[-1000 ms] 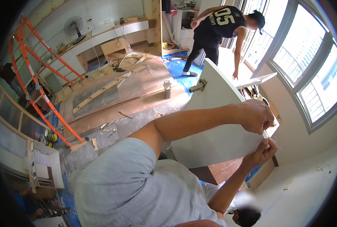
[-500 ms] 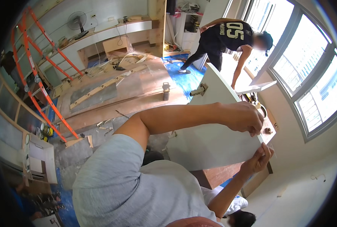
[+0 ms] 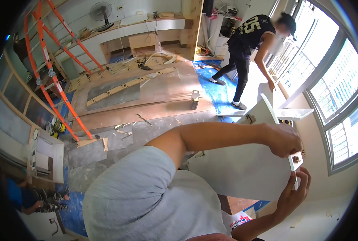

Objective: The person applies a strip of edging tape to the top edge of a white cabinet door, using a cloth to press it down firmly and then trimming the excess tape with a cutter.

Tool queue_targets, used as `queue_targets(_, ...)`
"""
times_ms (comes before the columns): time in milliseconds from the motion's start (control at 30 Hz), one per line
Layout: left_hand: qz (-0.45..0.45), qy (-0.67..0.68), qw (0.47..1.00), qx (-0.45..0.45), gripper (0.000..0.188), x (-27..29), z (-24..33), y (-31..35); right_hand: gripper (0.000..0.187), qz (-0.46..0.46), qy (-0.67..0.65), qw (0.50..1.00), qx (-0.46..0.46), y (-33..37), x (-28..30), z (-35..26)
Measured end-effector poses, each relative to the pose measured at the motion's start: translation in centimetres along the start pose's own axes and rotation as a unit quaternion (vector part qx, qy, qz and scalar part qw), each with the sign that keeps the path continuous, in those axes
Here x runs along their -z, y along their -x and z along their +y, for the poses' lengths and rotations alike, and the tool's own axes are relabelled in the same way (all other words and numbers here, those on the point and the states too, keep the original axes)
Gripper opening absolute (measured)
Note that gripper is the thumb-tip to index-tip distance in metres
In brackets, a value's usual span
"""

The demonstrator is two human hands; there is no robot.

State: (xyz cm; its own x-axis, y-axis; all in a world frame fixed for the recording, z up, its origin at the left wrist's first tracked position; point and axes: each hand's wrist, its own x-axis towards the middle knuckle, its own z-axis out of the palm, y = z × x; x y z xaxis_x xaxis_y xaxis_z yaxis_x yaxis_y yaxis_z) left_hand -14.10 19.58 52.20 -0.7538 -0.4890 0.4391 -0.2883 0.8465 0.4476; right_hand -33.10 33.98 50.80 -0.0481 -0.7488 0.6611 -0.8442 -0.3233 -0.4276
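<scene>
A white cabinet door panel point(image 3: 243, 172) lies tilted in front of me, with metal hinges point(image 3: 249, 119) on its far side. My left hand point(image 3: 284, 139) is closed at the panel's right edge, its fingers curled down. What it pinches there, if anything, is hidden. Just below, my right hand point(image 3: 294, 188) grips the same edge, with its fingers over the outer side and the thumb along the narrow white rim. My left forearm crosses above the panel.
Beyond the panel, a co-worker point(image 3: 247, 52) bends toward a white board point(image 3: 265, 92) by the windows. An orange stepladder point(image 3: 52, 76) stands at left. Brown boards point(image 3: 154, 96) cover the floor, with a small lantern-like box point(image 3: 195, 99) on them. Another person point(image 3: 30, 197) is at lower left.
My view has shifted, so the room and hands sit differently in it. My right-hand fingers now spread further along the panel edge. The co-worker has shifted stance and stands slightly higher.
</scene>
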Motion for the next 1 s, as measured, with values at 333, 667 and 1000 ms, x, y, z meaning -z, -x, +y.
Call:
queue_targets(333,-0.055,0.043,0.997,-0.024,0.016,0.4,-0.7,-0.9,0.014,-0.132,-0.055,0.982,-0.122,-2.9,-2.4,1.2)
queue_targets(667,-0.017,0.06,0.991,-0.116,0.015,1.3,-5.9,0.5,0.014,-0.136,-0.077,0.973,-0.172,-2.8,-2.3,2.6)
queue_targets(1000,-0.036,0.046,0.998,-0.019,0.019,3.1,-6.1,0.7,0.013,-0.156,-0.046,0.968,-0.193,-4.1,-1.8,-0.1)
